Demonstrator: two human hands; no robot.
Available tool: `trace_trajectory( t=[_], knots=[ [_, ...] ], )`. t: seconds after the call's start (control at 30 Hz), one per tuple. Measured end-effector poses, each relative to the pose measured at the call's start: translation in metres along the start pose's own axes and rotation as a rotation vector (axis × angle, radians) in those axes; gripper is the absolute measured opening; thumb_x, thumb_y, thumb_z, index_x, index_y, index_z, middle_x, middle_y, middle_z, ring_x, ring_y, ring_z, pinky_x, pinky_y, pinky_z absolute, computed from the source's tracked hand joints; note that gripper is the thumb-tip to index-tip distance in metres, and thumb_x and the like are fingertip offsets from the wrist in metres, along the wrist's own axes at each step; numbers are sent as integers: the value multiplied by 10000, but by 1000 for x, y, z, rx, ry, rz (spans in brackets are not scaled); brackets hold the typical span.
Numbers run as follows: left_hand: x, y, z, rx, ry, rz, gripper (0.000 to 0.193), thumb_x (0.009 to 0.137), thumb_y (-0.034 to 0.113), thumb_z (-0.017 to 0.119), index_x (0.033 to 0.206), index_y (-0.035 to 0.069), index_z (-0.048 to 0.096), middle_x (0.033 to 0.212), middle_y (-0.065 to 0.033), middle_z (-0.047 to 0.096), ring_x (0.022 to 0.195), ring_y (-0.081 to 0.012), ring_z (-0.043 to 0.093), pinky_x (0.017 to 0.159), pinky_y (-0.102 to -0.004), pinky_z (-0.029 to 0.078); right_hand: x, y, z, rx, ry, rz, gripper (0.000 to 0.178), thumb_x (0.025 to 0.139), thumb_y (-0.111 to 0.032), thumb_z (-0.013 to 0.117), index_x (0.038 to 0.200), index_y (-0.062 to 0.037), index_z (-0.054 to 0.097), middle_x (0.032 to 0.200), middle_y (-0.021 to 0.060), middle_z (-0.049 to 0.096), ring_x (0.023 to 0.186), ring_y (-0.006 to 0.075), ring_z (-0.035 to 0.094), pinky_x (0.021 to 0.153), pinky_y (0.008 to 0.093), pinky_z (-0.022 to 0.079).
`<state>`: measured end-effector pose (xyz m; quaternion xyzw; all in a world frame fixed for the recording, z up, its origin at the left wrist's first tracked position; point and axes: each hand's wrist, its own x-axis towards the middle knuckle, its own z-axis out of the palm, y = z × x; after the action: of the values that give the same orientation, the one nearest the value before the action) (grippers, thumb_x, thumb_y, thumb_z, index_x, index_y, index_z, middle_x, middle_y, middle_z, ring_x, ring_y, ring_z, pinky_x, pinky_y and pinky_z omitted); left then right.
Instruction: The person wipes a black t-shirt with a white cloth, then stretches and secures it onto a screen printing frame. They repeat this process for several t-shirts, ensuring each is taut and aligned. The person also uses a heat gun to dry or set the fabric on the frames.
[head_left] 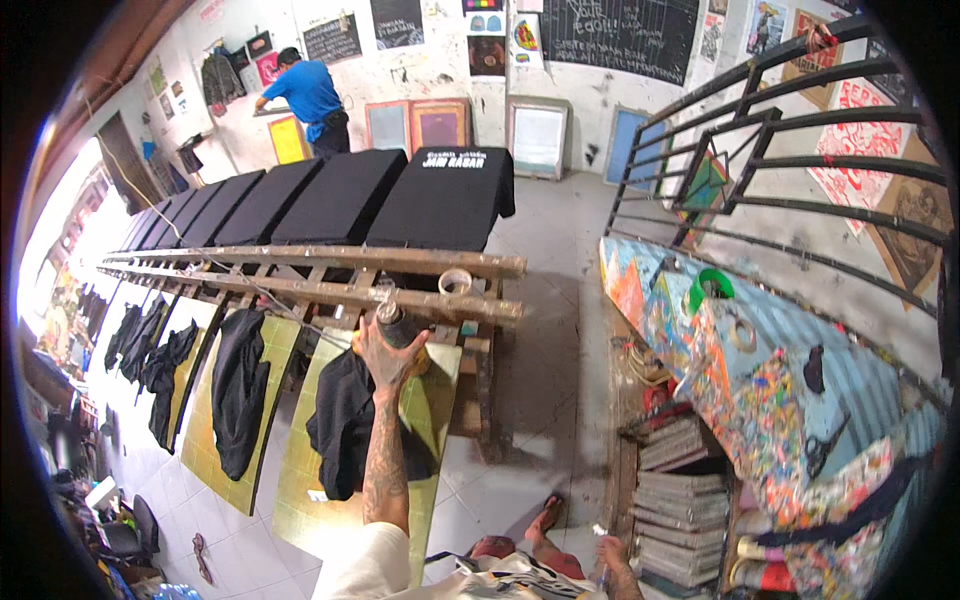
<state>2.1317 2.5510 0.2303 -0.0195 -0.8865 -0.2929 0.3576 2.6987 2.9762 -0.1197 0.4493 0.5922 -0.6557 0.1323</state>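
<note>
My left hand (382,358), on a tattooed arm reaching forward, is wrapped round a dark cylindrical can (397,328) with a pale, narrower top. The can is at the near edge of the wooden rails (430,302), above the far end of a yellowish board (300,470). On that board a black garment (345,425) lies bunched, partly hidden under my forearm. Low at the right, my right hand (615,562) is closed on a small object with a white tip (600,530); its kind is too small to make out.
Black shirts (440,205) lie stretched on a row of boards beyond the rails. A roll of tape (455,283) sits on the rails. To the right stand a paint-spattered bench (780,400), stacked frames (680,510) and a black railing (760,150). A person in blue (308,95) stands at the far wall.
</note>
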Motion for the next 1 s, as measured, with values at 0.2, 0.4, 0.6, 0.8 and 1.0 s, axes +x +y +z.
trace_trajectory(
  t=[0.2, 0.4, 0.6, 0.8, 1.0],
  knots=[
    [14, 12, -29, 96, 90, 168, 569, 620, 450, 845, 1001, 68, 662, 942, -125, 647, 962, -358, 579, 1002, -507, 351, 34, -218, 50, -292, -140, 140, 330, 958, -246, 625, 1251, -94, 642, 1033, 76, 708, 834, 157, 642, 672, 333, 549],
    [94, 157, -101, 16, 32, 240, 501, 628, 497, 828, 894, 95, 690, 921, -70, 687, 978, -277, 605, 1169, -530, 228, 67, -483, 95, -390, -647, -595, 376, 945, -249, 655, 1268, -59, 637, 1081, 74, 696, 940, 125, 622, 815, 335, 532],
    [181, 273, -77, -142, 119, 91, 583, 728, 586, 784, 914, 45, 673, 885, -70, 686, 881, -251, 633, 927, -445, 480, 35, -746, 203, -579, -831, -1231, 622, 834, -212, 787, 1384, -76, 532, 1453, 153, 522, 1369, 329, 469, 1098, 423, 406],
    [284, 371, 59, -651, -105, -107, 739, 757, 687, 719, 984, -14, 657, 871, -107, 700, 803, -211, 678, 744, -378, 544, 89, -886, 288, -317, -808, -1672, 779, 834, -224, 748, 1483, -50, 355, 1427, 180, 436, 1313, 324, 445, 1089, 428, 388],
    [361, 443, 184, -838, -659, -31, 793, 773, 651, 679, 1205, -9, 596, 1072, -191, 667, 1037, -280, 639, 903, -432, 493, 152, -993, 219, 126, -617, -1700, 665, 903, -277, 620, 1455, -13, 359, 1236, 135, 502, 1136, 282, 514, 994, 421, 440]
  ],
)
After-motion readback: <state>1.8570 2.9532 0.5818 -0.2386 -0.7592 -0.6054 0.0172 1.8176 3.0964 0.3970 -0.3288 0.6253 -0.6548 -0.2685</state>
